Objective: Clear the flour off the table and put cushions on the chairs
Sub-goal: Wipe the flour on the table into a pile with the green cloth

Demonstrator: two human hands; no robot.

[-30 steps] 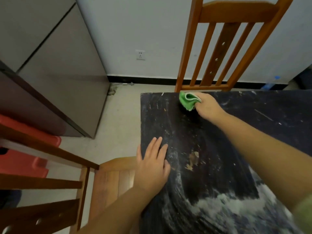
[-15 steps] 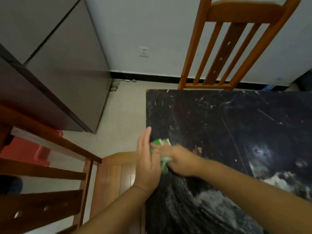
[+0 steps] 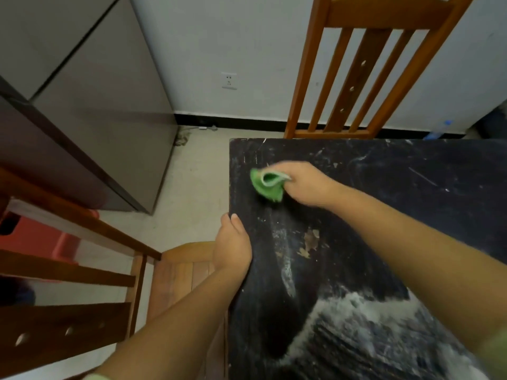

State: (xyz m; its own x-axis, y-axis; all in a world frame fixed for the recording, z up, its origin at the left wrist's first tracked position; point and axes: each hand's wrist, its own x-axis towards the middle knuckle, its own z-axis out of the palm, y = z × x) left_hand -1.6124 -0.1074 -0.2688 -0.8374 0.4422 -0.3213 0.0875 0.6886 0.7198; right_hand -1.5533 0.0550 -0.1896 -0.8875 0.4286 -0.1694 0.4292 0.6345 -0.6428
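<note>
A black table [image 3: 411, 193] carries a thick smear of white flour [image 3: 365, 325] near its front and thin streaks further back. My right hand [image 3: 307, 185] grips a bunched green cloth [image 3: 267, 186] and presses it on the tabletop near the far left corner. My left hand [image 3: 233, 245] stands on edge against the table's left rim, fingers straight and pointing away from me. A wooden chair [image 3: 186, 270] sits tucked under the left side, its bare seat below my left hand. A second wooden chair [image 3: 365, 67] stands behind the table. No cushion is in view.
A grey cabinet [image 3: 104, 111] stands at the left against the white wall. Something red [image 3: 38, 237] sits on the floor behind the near chair's back slats. Pale floor lies between the cabinet and the table.
My right hand swept the cloth from the far edge down to my left hand, then back up toward the far left corner. My left hand turned from flat on the table onto its edge at the rim.
</note>
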